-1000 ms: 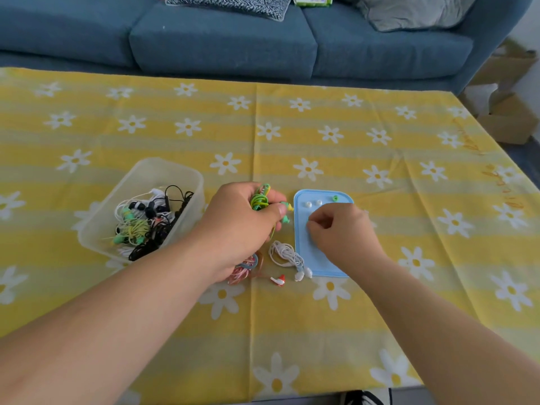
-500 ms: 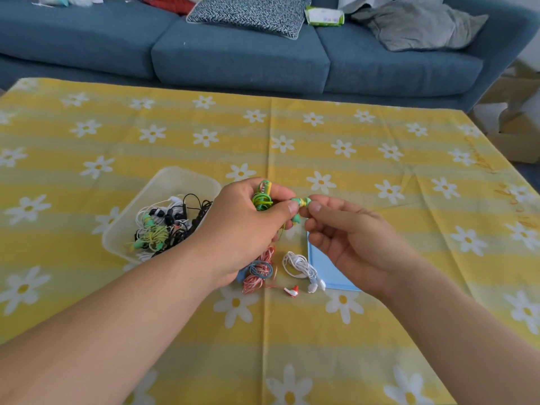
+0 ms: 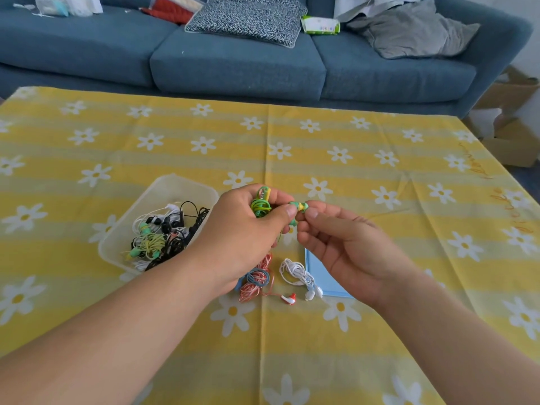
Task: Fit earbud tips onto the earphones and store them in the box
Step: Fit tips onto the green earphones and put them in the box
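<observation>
1. A blue fabric sofa (image 3: 233,62) runs across the far side at twelve o'clock, strewn with cushions, and plays no part in the job.
2. The table's yellow striped cloth with white daisies (image 3: 380,159) is the work surface. Taking the spot where the hands meet as the centre of the dial, everything needed lies close around it.
3. The clear plastic box (image 3: 163,185) sits at nine o'clock, just beside the left wrist, and holds a tangle of black, white and green earphones. It probably sits there so finished sets can be dropped in quickly.
4. A flat light-blue plastic tray (image 3: 324,276) lies at five o'clock, mostly hidden under the right hand. What it carries cannot be seen.
5. The left hand (image 3: 242,238) is raised off the cloth and curled tight round a coiled green and yellow earphone set (image 3: 261,206). Its thumb is pressed forward, apparently to steady the bud.
6. The right hand (image 3: 344,244) faces palm-up with its lower fingers loosely bent. Its thumb and forefinger are pinched together at the bud, which suits pushing on a tip.
7. A red and white coiled earphone set (image 3: 255,282) lies at six o'clock, waiting.
8. A white coiled earphone set (image 3: 295,271) lies just beside it, touching the tray's edge.
9. The green earbud (image 3: 299,206) is held between both thumbs. Whether a tip is seated on it is too small to tell.
</observation>
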